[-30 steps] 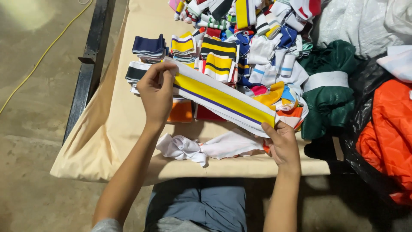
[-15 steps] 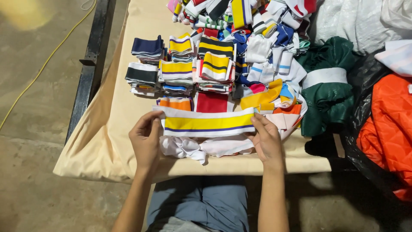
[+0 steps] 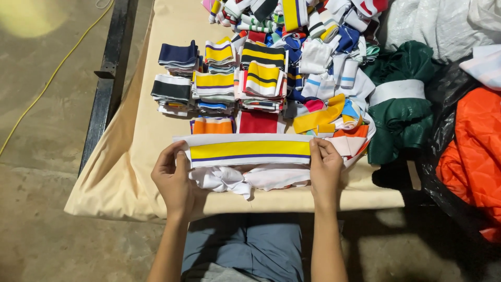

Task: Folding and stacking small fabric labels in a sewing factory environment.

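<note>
Yellow runs down the middle of the knit trim band (image 3: 249, 150), edged white with a thin dark line under the yellow, and the band lies stretched flat and level across the near part of the cloth-covered table (image 3: 130, 156). The left hand (image 3: 175, 180) pinches its left end, thumb on top and fingers curled under, while the right hand (image 3: 324, 169) pinches the right end the same way; both grips are narrow and closed on the band, which keeps it taut and straight, seemingly so that its length and stripes lie square. Just under it sits a crumpled white fabric scrap (image 3: 235, 179), touching the band's lower edge. Beyond the band, sorted piles stand in rows: a navy stack (image 3: 178, 55), a black-and-white stack (image 3: 170, 90), yellow-and-white stacks (image 3: 215, 82), and black-and-yellow stacks (image 3: 262, 62), each folded to a like size, apparently grouped by colour. An orange folded piece (image 3: 212, 126) and a red folded piece (image 3: 259, 122) lie just behind the band. To the right, an unsorted heap of mixed trims (image 3: 334, 47) spills toward a dark green bundle with a white band (image 3: 399, 94), and an orange quilted garment (image 3: 469, 156) rests in a black plastic bag (image 3: 443, 104). No labels or signs can be made out.
</note>
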